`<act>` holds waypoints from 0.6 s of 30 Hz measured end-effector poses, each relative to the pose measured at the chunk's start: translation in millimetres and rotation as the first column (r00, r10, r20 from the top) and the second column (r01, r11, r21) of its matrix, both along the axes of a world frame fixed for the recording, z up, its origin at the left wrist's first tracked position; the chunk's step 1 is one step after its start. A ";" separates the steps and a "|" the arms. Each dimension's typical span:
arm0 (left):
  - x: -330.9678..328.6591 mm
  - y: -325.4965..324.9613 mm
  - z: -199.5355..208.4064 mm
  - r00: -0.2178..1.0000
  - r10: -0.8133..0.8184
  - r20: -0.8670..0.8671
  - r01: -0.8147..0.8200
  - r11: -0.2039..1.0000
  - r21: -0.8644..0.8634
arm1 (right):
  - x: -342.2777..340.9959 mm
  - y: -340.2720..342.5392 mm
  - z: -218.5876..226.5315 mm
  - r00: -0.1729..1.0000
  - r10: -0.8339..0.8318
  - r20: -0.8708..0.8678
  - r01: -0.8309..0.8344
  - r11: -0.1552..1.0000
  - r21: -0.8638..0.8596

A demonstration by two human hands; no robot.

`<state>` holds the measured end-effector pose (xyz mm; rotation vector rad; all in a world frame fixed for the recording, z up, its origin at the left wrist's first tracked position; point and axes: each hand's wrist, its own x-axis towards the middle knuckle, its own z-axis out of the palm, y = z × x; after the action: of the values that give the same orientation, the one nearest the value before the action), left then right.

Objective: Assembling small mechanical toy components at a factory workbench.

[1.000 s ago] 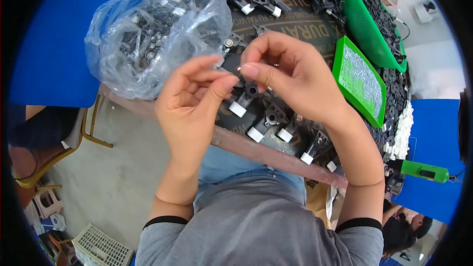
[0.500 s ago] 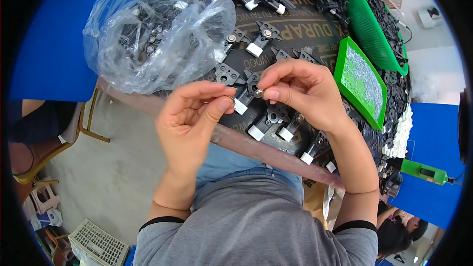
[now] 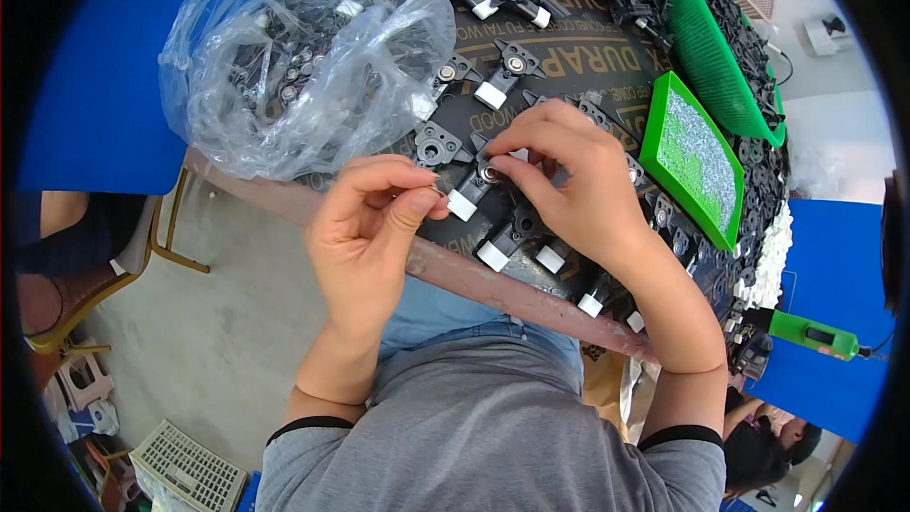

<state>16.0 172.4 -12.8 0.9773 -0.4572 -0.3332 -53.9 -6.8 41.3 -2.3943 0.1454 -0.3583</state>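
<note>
**Fig.: Two bare hands at a black part w/ metal ring, ctr of frame**

Desk (image 3: 569,66): dark top w/ tan printed capitals, several lines, slanting across uppr ctr of frame; partly covered by parts, so only some letters show.

Black part (image 3: 474,185): lies on desk at ctr of frame, near the desk's pinkish front edge (image 3: 493,288). Long axis diagonal, lwr L to uppr R; white block (image 3: 462,206) forms the lwr-L end & points toward the front edge. Metal ring (image 3: 487,173) sits toward the uppr-R end, partly hidden by fingers.

Right hand (image 3: 583,171): R of ctr, reaching over the part from the R; thumb & index narrow, tips touching at the ring. Whether they grip it or merely press cannot be told.

Left hand (image 3: 365,213): L of ctr, just beside the white block; thumb & index pinched narrow on a sm. metal piece (image 3: 436,190), thin, exact form too sm. to tell.

Surroundings: similar black part (image 3: 433,145) just uppr L of the worked one; another part (image 3: 502,74) above, its white end likewise lwr L. Clear plastic bag (image 3: 204,128), uppr L of frame, w/ dark & metallic pcs inside. Green tray (image 3: 656,125), R of ctr, w/ many sm. silvery pcs; green basket (image 3: 706,62), uppr R, w/ black pcs. Green tool (image 3: 813,334), far R, long axis approx. horizontal.
</note>
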 end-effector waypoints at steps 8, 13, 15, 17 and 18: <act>-14.5 -6.6 3.8 0.996 -0.066 0.067 0.064 0.997 0.035 | -18.3 20.0 16.5 0.995 0.086 0.057 -0.102 0.910 0.402; -14.5 -2.4 4.2 0.972 -0.082 0.221 0.025 0.967 0.253 | -42.2 15.1 12.8 0.996 0.001 0.089 -0.027 0.957 0.290; -6.5 0.3 8.5 0.978 0.009 0.206 -0.068 0.957 0.282 | -53.9 10.1 7.3 0.991 -0.100 0.093 0.105 0.993 -0.058; 3.4 0.4 9.2 0.975 0.098 0.198 -0.158 0.937 0.312 | -59.7 7.6 -3.0 0.992 -0.061 0.112 0.081 0.980 -0.183; 9.7 -0.8 8.0 0.960 0.159 0.232 -0.223 0.933 0.284 | -60.7 8.5 -5.6 0.990 0.011 0.140 0.027 0.963 -0.268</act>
<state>25.7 171.6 -4.8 1.3596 -0.5012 -0.1262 -114.6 1.7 35.7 -2.6252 0.0432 -0.5817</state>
